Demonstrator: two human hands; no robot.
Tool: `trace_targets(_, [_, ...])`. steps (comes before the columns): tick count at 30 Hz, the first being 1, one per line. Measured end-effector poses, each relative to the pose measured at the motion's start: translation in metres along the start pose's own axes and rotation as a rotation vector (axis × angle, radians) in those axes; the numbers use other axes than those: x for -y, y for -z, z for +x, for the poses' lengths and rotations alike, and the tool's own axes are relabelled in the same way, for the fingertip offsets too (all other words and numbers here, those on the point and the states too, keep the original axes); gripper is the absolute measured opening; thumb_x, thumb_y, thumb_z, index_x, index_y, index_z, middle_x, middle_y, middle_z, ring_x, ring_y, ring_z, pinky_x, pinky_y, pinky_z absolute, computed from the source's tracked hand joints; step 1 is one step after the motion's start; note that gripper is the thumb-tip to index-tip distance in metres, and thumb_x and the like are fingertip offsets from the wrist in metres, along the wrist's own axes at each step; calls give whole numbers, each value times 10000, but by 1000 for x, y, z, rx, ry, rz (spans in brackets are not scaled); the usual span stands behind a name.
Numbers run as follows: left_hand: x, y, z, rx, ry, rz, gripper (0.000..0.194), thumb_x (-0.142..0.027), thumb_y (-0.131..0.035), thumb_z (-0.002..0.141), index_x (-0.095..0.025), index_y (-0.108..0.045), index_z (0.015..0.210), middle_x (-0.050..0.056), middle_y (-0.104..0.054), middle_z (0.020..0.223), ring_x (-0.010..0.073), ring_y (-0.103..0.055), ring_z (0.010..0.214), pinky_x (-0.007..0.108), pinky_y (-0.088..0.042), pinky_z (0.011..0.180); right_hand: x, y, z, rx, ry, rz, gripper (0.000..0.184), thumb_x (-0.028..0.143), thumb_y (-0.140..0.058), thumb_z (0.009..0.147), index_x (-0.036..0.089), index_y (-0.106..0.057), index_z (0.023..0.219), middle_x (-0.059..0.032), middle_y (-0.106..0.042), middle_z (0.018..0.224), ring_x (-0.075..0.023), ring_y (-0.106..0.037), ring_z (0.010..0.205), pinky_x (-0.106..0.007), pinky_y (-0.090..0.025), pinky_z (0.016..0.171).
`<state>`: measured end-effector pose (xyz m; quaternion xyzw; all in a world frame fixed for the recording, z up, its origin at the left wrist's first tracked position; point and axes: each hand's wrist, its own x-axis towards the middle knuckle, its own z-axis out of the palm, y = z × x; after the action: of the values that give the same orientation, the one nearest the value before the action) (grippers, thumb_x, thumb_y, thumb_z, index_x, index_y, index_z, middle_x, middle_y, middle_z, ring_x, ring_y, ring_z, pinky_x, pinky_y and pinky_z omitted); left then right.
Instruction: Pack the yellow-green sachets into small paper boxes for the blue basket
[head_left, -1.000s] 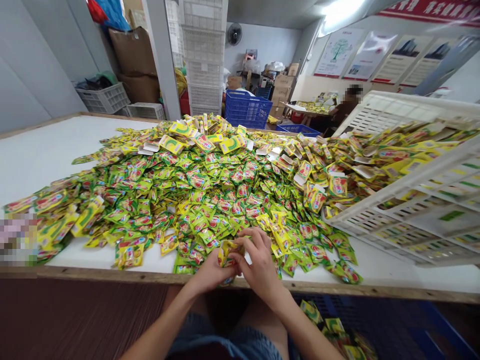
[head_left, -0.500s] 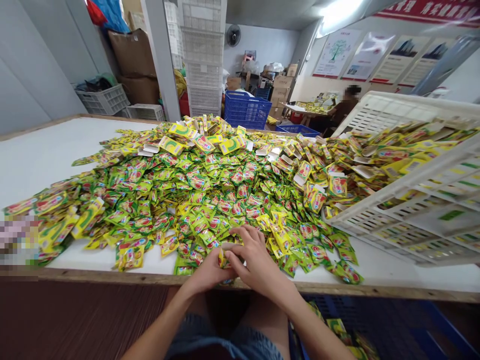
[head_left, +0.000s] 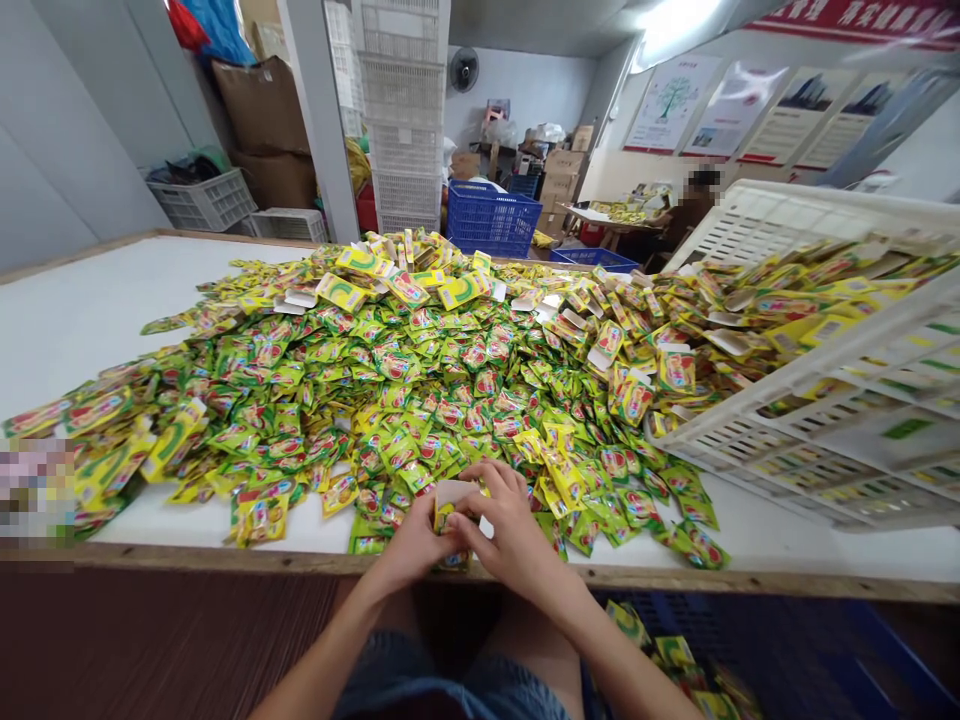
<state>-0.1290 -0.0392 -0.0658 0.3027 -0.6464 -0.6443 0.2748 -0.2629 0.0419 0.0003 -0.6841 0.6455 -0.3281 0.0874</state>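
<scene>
Since approx. half a sec. ago, both hands have slid slightly toward the near edge of the tabletop (head_left: 82,310), and a pale flap now shows on top of the small carton (head_left: 452,497) they hold. Left hand (head_left: 415,545) cups the carton from 9 o'clock, fingers curled around its side. Right hand (head_left: 508,530) covers it from 3 o'clock, fingers (head_left: 491,478) bent over the top and pinching at the flap. Carton sits at 6 o'clock, just inside the wooden front edge, touching both hands.

Beyond the hands, a wide heap of green-and-yellow sachets (head_left: 420,380) spreads from 9 to 2 o'clock. Some flat yellow carton blanks (head_left: 352,275) lie at 12 o'clock on the heap's far side. At 3 o'clock a white slatted crate (head_left: 825,400) lies tipped, w/ sachets spilling from its mouth. Below the tabletop at 5 o'clock, a blue bin (head_left: 787,650) holds more sachets. Another person (head_left: 694,205) sits at a far table, approx. 1 o'clock.

Risk, as a judgement: the carton is so near the edge that a slipped pinch could drop it to the lap or floor; loose sachets at the edge could get swept off by a forearm. Thin card may crease if squeezed too hard.
</scene>
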Motion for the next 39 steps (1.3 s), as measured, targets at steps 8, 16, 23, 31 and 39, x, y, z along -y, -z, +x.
trace_targets(8, [-2, -1, 2, -6, -79, -4, 429, -253, -722, 669, -160, -601, 1070, 81, -647, 1072, 258, -567, 1013, 325, -434, 895, -2, -6, -3, -36, -49, 106, 180, 183, -615, 819, 270, -621, 977, -44, -544, 1116, -235, -447, 1084, -405, -333, 915])
trace_targets(16, [-6, -6, -7, -27, -65, -164, 521, -264, -700, 748, -220, -406, 1175, 68, -622, 1064, 202, -613, 907, 310, -470, 821, -13, -25, -15, -140, -182, 375, 194, 191, -530, 869, 238, -556, 1056, -54, -578, 1081, -206, -525, 1040, -354, -400, 899])
trace_targets(23, [6, -6, -24, -169, -181, -219, 337, -240, -629, 821, -234, -448, 1105, 58, -609, 1077, 199, -603, 1011, 311, -465, 883, -16, -40, -29, -266, -273, 592, 153, 240, -539, 876, 209, -572, 1021, -49, -631, 985, -176, -593, 940, -294, -460, 837])
trace_targets(31, [8, 5, -20, -190, -277, 16, 137, -239, -597, 842, -190, -597, 970, 61, -631, 982, 195, -606, 963, 284, -488, 833, -17, -40, -22, -283, -174, 527, 144, 221, -527, 884, 216, -668, 912, -54, -654, 960, -187, -598, 938, -310, -455, 839])
trace_targets(39, [2, -1, -18, -228, -364, -16, 215, -183, -548, 869, -226, -539, 1080, 67, -646, 1044, 202, -601, 1022, 372, -449, 940, -20, -43, -21, -294, -144, 618, 193, 191, -526, 886, 238, -630, 1042, -48, -648, 976, -175, -598, 941, -322, -464, 848])
